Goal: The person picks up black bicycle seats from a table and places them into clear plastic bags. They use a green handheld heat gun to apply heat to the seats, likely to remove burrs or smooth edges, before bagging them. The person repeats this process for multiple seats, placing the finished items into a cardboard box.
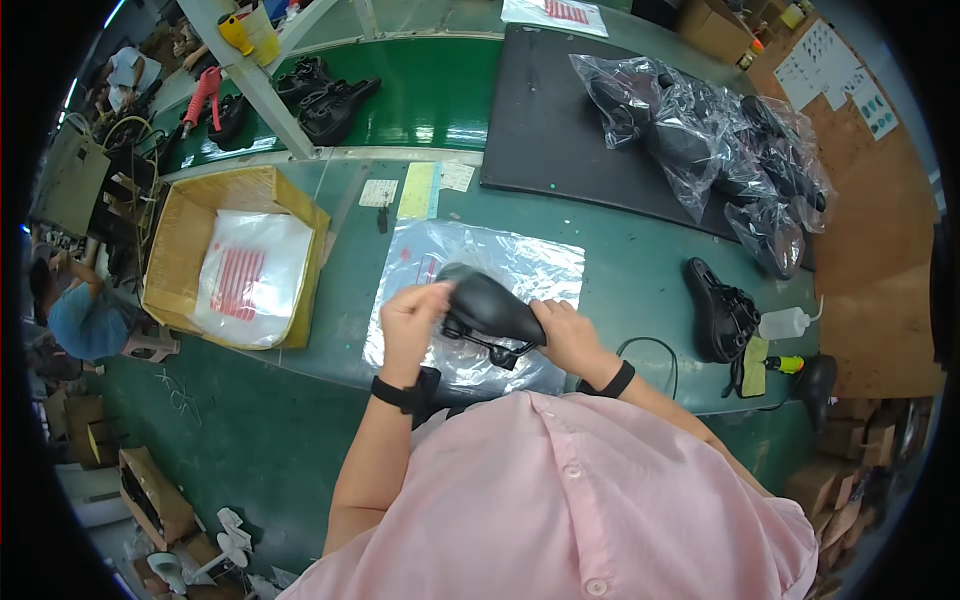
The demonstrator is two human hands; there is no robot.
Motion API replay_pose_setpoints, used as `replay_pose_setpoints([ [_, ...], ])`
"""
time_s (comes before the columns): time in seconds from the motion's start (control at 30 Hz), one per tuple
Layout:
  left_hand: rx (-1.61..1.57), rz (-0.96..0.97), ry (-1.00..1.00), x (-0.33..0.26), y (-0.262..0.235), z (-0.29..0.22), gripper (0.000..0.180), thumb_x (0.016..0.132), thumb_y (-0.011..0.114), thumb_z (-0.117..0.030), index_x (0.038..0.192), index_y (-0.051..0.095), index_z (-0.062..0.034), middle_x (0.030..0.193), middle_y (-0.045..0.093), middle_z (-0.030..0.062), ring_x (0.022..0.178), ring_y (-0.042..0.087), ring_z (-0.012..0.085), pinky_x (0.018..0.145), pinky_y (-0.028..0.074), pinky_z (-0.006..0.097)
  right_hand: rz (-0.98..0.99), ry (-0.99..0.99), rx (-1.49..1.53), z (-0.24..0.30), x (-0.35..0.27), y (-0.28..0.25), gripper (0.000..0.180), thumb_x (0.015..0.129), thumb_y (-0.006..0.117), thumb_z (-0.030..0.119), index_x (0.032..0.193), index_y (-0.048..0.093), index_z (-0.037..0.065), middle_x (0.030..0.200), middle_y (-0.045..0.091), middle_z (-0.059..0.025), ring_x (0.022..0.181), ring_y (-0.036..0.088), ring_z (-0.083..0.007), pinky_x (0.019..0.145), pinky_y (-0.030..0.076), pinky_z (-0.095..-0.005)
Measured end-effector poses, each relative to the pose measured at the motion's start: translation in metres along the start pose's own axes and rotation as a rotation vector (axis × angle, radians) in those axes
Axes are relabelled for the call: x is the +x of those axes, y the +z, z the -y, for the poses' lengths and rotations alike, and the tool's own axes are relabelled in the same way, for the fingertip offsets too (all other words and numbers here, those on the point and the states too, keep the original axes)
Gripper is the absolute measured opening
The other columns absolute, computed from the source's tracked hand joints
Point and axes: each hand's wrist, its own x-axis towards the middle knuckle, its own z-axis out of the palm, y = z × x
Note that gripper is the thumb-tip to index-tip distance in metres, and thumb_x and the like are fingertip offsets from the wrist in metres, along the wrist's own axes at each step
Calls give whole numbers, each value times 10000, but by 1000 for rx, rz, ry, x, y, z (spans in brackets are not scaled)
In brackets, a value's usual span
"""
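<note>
A black bicycle saddle (490, 308) is held above a clear plastic bag (480, 245) lying flat on the bench, its metal rails facing me. My right hand (570, 340) is closed around the saddle's narrow end. At the wide end, my left hand (410, 318) has its fingers curled in, slightly blurred, beside the saddle's edge. Anything inside those fingers is hidden. A black wristband circles each of my wrists.
Left stands a yellow box (160, 265) holding printed plastic bags (255, 275). Bagged saddles (690, 140) lie on a black mat (540, 130) at the far right. Nearer are another saddle (722, 310), a squeeze bottle (785, 323) and a yellow cloth (755, 367). More saddles (335, 110) sit on a green belt behind.
</note>
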Motion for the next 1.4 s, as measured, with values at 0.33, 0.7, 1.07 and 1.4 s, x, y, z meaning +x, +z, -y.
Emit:
replay_pose_setpoints([
  [0.33, 379, 369, 307, -41, -12, -21, 155, 817, 623, -53, 920, 739, -50, 755, 669, 72, 683, 618, 206, 632, 481, 326, 130, 554, 1481, -17, -8, -16, 532, 747, 761, 117, 1192, 537, -72, 1007, 658, -119, 889, 623, -175, 786, 499, -320],
  [0.7, 249, 864, 874, 7, 139, -89, 119, 781, 591, -139, 854, 642, -60, 822, 622, 73, 792, 607, 256, 712, 493, 370, -159, 454, 964, -65, 22, 11, 491, 701, 790, 186, 1083, 590, -50, 897, 642, -125, 848, 626, -228, 749, 487, -375],
  [1.07, 135, -335, -317, 278, -102, 99, 339, 924, 577, -256, 1129, 616, 11, 1037, 672, 129, 976, 621, 226, 862, 465, 338, -945, 514, 1737, -225, 169, -139, 446, 936, 594, 349, 1276, 499, 77, 1186, 560, -58, 1044, 567, -196, 842, 493, -357],
  [1.4, 767, -453, -167, 435, -114, 167, 616, 811, 695, -388, 1329, 478, -135, 1390, 386, 228, 1265, 412, 406, 1013, 364, 470, -550, 510, 847, -185, 208, 44, 432, 824, 613, 7, 1241, 519, 64, 1063, 591, -14, 989, 499, -114, 770, 423, -219],
])
